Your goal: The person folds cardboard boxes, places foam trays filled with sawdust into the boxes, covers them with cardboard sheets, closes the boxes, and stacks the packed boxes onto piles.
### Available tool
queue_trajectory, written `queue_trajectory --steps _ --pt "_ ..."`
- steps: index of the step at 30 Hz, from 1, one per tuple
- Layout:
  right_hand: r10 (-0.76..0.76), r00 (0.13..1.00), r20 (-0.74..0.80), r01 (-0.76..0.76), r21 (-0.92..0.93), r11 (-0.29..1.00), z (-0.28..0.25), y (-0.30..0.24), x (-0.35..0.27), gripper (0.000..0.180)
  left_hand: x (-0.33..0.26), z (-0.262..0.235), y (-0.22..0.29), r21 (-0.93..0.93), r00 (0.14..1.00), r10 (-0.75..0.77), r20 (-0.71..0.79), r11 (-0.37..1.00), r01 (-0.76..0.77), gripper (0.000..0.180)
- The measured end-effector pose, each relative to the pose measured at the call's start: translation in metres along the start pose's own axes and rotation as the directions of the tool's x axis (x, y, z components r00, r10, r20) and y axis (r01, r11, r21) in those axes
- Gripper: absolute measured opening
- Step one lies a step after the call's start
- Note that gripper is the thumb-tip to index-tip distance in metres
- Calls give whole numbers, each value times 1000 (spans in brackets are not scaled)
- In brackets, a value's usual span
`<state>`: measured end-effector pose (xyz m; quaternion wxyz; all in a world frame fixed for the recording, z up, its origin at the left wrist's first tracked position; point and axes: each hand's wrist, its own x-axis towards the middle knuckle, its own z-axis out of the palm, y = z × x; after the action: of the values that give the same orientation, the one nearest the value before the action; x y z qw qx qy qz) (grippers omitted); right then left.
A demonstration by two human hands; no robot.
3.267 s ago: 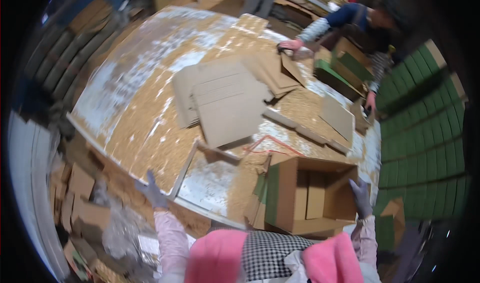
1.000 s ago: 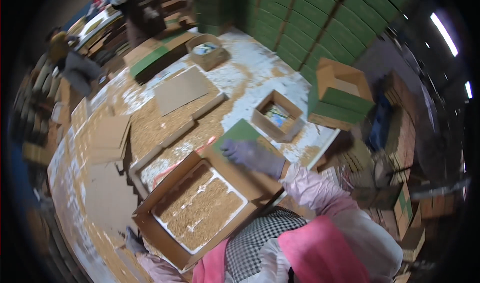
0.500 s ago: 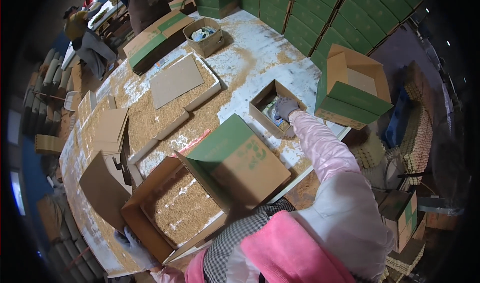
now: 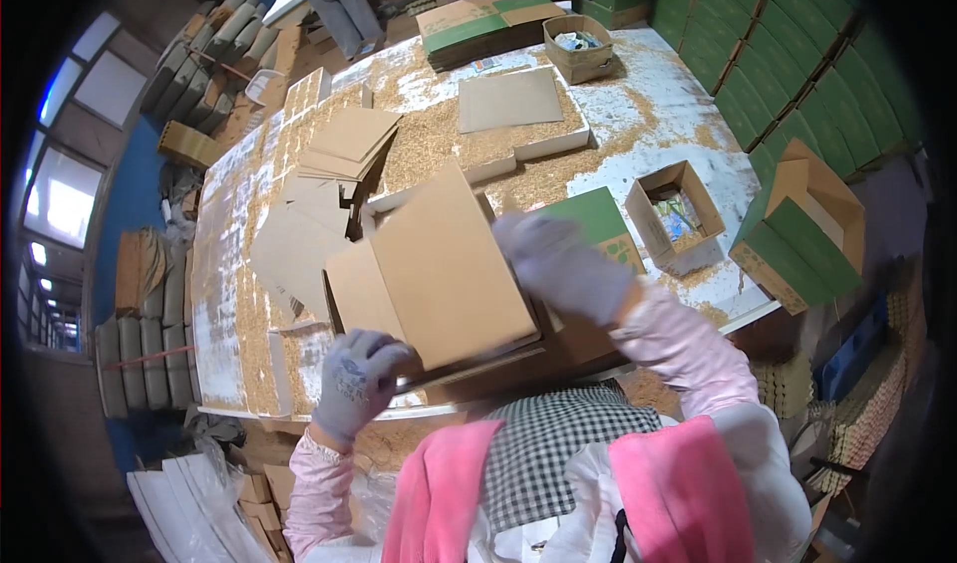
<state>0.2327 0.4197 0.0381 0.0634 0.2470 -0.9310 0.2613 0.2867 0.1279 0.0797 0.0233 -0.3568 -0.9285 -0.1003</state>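
Note:
A large brown cardboard box (image 4: 439, 269) with a green side lies on the table's near edge, its flaps folded over the top. My left hand (image 4: 356, 376), in a grey glove, grips the box's near left corner. Gloved as well, my right hand (image 4: 563, 264) presses on the right flap, fingers curled over its edge. The green panel (image 4: 596, 222) shows just beyond that hand.
A small open box (image 4: 675, 214) with printed items stands to the right, a green-and-brown carton (image 4: 802, 229) beyond the table edge. Flat cardboard sheets (image 4: 344, 140), a tray with a sheet (image 4: 513, 105) and chaff cover the table (image 4: 224, 294). Other people stand at the far end.
My right hand has come back from the small open box to the big box. The flaps now cover the chaff-filled inside that showed before.

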Motion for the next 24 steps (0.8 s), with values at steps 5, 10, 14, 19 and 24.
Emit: queue_trajectory --steps 5,10,14,19,24 --pt "-202 897 -394 189 -72 979 -44 -51 8 23 -8 6 -21 -226 912 71 404 974 24 26" --pt "-56 923 381 131 -174 976 32 -33 -10 40 5 -21 -42 -304 984 47 174 952 9 39" --pt "193 937 292 -278 287 917 -23 -13 -3 49 -65 49 -107 -897 798 -598 69 313 311 57" --pt "100 912 398 -80 -66 995 60 -20 -8 82 -13 109 -49 -864 820 -510 259 258 433 66" --pt "638 676 369 -735 274 620 122 -6 -58 121 -30 142 -76 -957 850 -479 221 63 284 70"
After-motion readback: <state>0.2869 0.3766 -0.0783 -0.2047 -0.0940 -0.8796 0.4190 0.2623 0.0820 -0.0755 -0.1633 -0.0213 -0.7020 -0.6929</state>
